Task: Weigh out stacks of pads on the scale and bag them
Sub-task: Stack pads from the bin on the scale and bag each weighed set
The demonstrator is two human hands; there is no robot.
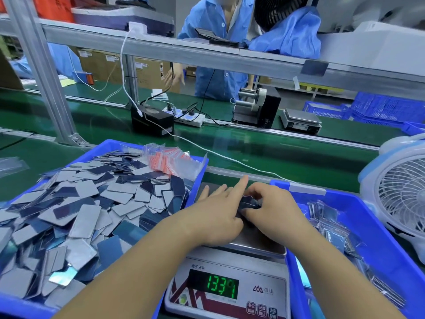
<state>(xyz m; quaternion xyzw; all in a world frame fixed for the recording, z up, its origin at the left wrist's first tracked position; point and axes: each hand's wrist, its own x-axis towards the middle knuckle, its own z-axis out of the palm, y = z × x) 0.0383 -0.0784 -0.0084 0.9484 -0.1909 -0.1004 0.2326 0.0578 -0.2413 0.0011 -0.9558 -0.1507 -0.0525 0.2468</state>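
Dark blue stack of rectangular pads (249,203) sits on the steel-topped white scale (230,272), pinched by the curled right hand (271,207); the left hand (217,208) lies flat beside it, index finger extended. Blue plastic bins, left bin (110,146) of loose pads and right bin (358,203) of bagged ones, crowd both scale edges
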